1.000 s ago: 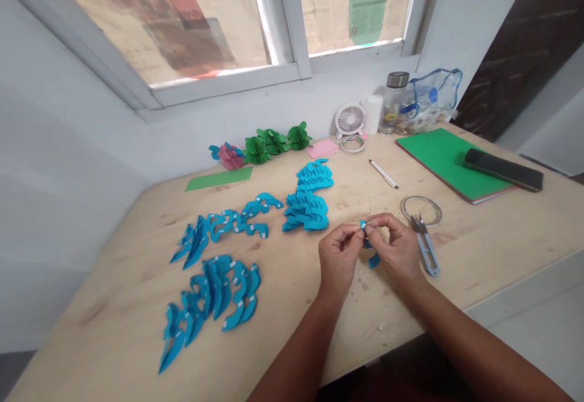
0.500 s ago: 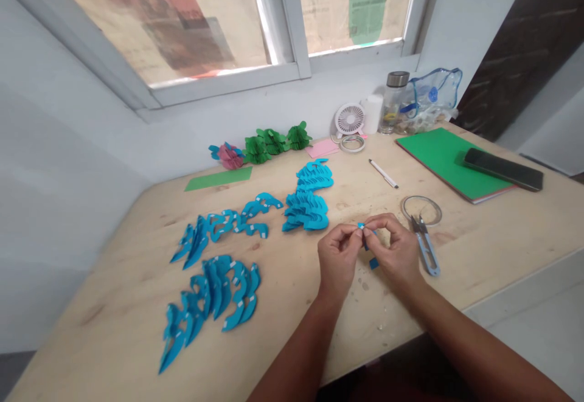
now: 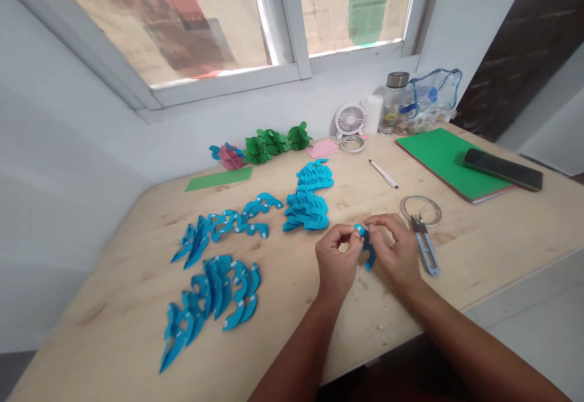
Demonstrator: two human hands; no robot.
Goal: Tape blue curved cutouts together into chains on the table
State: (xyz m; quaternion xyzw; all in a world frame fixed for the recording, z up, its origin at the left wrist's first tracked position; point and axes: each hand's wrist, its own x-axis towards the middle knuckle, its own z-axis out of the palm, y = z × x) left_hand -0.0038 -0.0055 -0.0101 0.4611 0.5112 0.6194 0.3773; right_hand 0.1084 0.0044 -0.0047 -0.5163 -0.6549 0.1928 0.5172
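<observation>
My left hand point(image 3: 336, 262) pinches a curved blue paper cutout point(image 3: 369, 258) by its upper end, where a small white patch shows. The cutout hangs down between my two hands, its lower part in shadow. Just to its right, my right hand point(image 3: 399, 259) has thumb and forefinger pressed together, slightly apart from the left fingertips. Whatever may be between those right fingertips is too small to make out. Thread snips point(image 3: 426, 249) lie beside my right hand, against a thin roll of tape point(image 3: 422, 210).
Blue cutouts with white patches point(image 3: 212, 292) spread at left; stacked blue cutouts point(image 3: 305, 210) lie behind my left hand. Farther back are green paper shapes point(image 3: 274, 142), a small fan point(image 3: 350, 120), a bottle point(image 3: 393, 103) and a pen point(image 3: 383, 174). A phone point(image 3: 504, 169) rests on a green folder point(image 3: 449, 159).
My fingertips were together on the cutout and have moved a little apart. The left hand shifted slightly left, and more of the cutout now shows between the hands.
</observation>
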